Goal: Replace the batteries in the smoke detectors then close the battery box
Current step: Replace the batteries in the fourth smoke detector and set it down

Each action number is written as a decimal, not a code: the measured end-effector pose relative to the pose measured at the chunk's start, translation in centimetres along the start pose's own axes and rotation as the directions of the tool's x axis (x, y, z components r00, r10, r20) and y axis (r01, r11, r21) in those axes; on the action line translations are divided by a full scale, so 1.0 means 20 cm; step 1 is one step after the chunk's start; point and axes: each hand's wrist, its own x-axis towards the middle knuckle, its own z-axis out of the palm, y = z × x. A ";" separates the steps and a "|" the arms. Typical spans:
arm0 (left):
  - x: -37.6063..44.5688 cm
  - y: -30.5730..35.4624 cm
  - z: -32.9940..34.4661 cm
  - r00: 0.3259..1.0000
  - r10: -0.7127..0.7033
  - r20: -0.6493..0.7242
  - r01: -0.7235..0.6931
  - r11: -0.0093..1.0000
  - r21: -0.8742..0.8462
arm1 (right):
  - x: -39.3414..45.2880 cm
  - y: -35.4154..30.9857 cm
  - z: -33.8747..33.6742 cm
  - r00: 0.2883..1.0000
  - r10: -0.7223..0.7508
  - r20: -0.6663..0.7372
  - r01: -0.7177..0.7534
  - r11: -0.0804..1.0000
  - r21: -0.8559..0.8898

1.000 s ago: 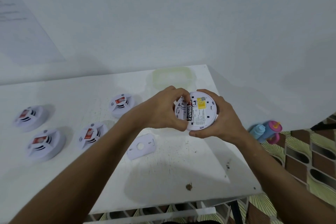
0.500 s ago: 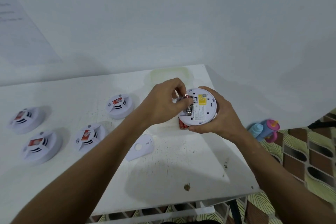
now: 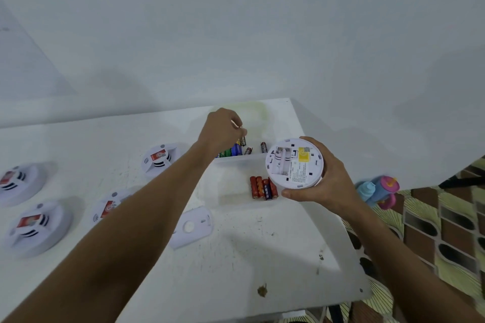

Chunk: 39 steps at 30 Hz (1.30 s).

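Observation:
My right hand (image 3: 325, 186) grips a white smoke detector (image 3: 294, 162) turned back-side up, above the right end of the battery box; its battery slot shows no battery. My left hand (image 3: 223, 134) reaches over the box's far compartment and pinches a black battery (image 3: 243, 140) at its fingertips. The open battery box (image 3: 236, 158) holds several green, blue and black batteries (image 3: 231, 151) in the far compartment. Several red batteries (image 3: 262, 187) lie in the near one. The box's yellowish clear lid (image 3: 254, 113) lies behind it. A white detector back plate (image 3: 191, 227) rests on the table.
Several other smoke detectors sit face up on the white table (image 3: 262, 244), the nearest (image 3: 160, 157) just left of my left forearm. The table's right edge drops to a patterned floor, where a blue and a pink bottle (image 3: 378, 189) stand. A wall rises behind.
My left hand pulled the black battery out of the detector and carried it back over the box's far compartment. My right hand shifted the detector right, uncovering the box.

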 end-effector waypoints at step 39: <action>0.01 -0.01 0.05 0.954 0.154 0.259 -0.204 0.963 0.178 | 0.03 -0.01 -0.04 0.999 -0.021 0.042 0.021 1.000 -0.020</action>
